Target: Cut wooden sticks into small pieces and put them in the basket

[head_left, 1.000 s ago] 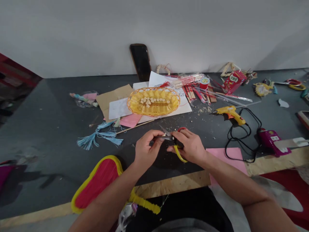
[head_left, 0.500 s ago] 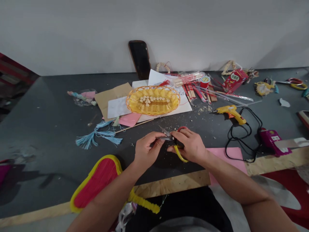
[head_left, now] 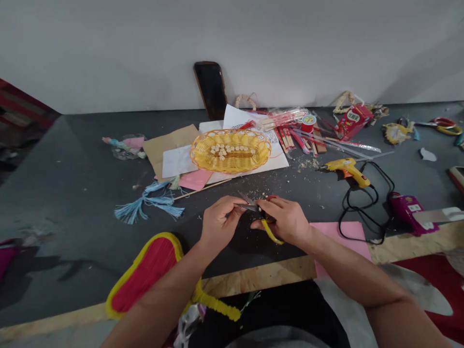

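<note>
My right hand grips a pair of scissors with one yellow and one red handle loop. Their blades are parted a little and point left, towards my other hand. The fingers of my left hand are pinched together right at the blades; whatever lies between them is too small and covered to make out. Pale crumbs are scattered on the dark tabletop around both hands. Just beyond them, a yellow woven basket holds several small cream-coloured pieces, resting on sheets of paper.
A yellow glue gun with a black cord lies on the right, by a purple box. Blue tassels lie left. A red-and-yellow padded piece overhangs the near edge. A phone leans against the wall.
The scissor blades have drawn slightly closer together, and the red loop has come down a little. Both hands stay in nearly the same place.
</note>
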